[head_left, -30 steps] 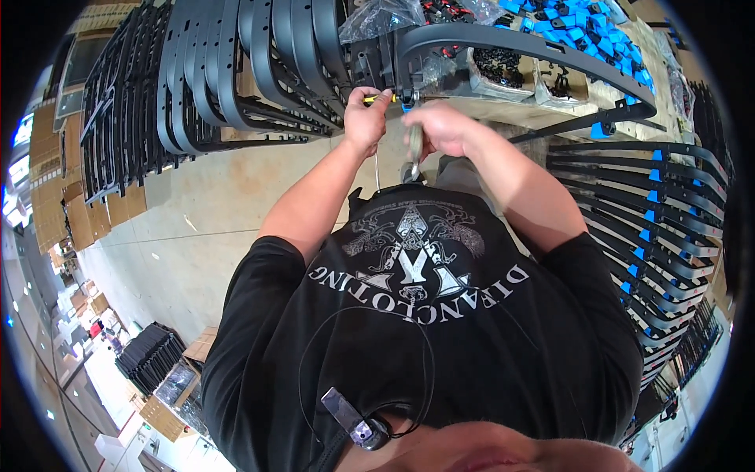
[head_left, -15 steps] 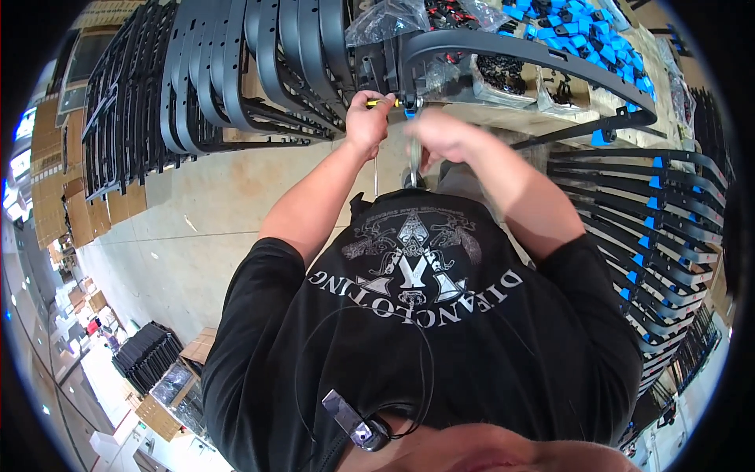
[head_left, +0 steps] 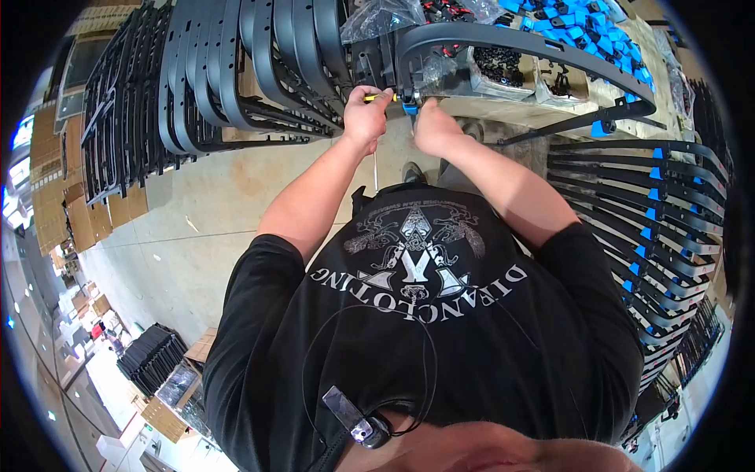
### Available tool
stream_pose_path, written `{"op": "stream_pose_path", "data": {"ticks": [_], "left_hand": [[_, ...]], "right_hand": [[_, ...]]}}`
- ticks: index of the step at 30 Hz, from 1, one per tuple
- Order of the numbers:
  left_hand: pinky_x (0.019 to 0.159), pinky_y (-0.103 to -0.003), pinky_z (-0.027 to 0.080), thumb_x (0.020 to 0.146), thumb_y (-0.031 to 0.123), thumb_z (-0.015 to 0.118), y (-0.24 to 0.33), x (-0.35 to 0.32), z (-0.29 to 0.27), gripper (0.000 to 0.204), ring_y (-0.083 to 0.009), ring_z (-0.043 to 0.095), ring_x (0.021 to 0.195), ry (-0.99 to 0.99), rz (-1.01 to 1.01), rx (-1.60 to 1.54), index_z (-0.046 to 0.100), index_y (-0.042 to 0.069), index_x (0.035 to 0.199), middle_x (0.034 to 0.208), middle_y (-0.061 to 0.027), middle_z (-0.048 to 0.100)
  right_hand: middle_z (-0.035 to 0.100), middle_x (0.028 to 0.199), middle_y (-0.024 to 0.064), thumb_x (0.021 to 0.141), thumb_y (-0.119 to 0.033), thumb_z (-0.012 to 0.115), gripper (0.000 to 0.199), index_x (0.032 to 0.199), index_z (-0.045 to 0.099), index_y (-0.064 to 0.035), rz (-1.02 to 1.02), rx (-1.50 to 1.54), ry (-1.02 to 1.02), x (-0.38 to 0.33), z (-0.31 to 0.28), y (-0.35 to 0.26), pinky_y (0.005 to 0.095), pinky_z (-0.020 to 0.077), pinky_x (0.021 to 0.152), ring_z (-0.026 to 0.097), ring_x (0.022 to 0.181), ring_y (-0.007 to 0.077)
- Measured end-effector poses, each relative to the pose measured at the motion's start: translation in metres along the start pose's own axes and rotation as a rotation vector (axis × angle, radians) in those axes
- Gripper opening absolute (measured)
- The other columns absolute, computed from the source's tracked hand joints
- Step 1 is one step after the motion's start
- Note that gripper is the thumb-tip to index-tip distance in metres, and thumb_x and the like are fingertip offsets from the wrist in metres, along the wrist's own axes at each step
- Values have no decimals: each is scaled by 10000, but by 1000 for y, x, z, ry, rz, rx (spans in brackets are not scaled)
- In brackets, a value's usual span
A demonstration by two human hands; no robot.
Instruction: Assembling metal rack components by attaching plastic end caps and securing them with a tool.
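A curved black metal frame lies across the bench edge, and a blue plastic piece sits at its near left end. My left hand is closed round a yellow-handled tool whose tip reaches toward that end. Below the same hand hangs a thin metal rod; whether it belongs to the tool I cannot tell. Just right of the blue piece is my right hand, fingers curled at the frame's end. What it grips is hidden behind the hand.
Black frames stand in a row at left; more are stacked at right with blue pieces on them. The bench carries a blue-piece pile, a box of dark small parts, a box of screws and plastic bags.
My right hand, blurred before around a pale-green handled tool, has moved up to the frame's end, and that tool no longer shows. My left hand stays nearly in place.
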State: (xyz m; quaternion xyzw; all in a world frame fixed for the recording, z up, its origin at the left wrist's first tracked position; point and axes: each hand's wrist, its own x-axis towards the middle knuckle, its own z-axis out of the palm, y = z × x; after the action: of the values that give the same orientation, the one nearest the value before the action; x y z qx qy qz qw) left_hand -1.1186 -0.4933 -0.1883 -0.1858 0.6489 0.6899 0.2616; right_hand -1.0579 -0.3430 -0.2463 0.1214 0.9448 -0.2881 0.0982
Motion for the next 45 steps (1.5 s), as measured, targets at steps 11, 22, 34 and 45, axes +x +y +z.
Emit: {"op": "stream_pose_path", "data": {"ticks": [11, 22, 34, 45], "left_hand": [[357, -255, 250, 924, 176, 740, -26, 9, -5, 223, -54, 369, 412, 89, 161, 6, 527, 127, 964, 604, 46, 478], [369, -266, 267, 920, 161, 740, -34, 14, -9, 196, -60, 375, 429, 126, 344, 55, 557, 118, 973, 624, 32, 506], [369, -251, 283, 932, 155, 724, -17, 9, -12, 272, -57, 395, 449, 55, 162, -38, 539, 101, 1125, 680, 28, 508], [781, -365, 543, 804, 297, 794, -48, -41, -22, 506, -239, 701, 807, 143, 178, 811, 636, -47, 1140, 932, -159, 731]], "right_hand": [[685, 968, 314, 848, -162, 597, 287, 898, 588, 120, 117, 21, -166, -12, -22, -27, 458, 582, 725, 718, 834, 415], [664, 1041, 337, 902, -256, 573, 452, 1104, 555, 148, 99, 24, -211, -4, -29, -30, 467, 551, 838, 698, 952, 416], [596, 1210, 347, 861, -307, 663, 716, 1354, 365, 118, 54, 103, -349, -12, -18, -24, 422, 542, 895, 683, 1020, 394], [582, 1208, 396, 851, -305, 659, 847, 1367, 219, 202, 73, 256, -333, -41, -7, -15, 451, 489, 997, 610, 1152, 463]]}}
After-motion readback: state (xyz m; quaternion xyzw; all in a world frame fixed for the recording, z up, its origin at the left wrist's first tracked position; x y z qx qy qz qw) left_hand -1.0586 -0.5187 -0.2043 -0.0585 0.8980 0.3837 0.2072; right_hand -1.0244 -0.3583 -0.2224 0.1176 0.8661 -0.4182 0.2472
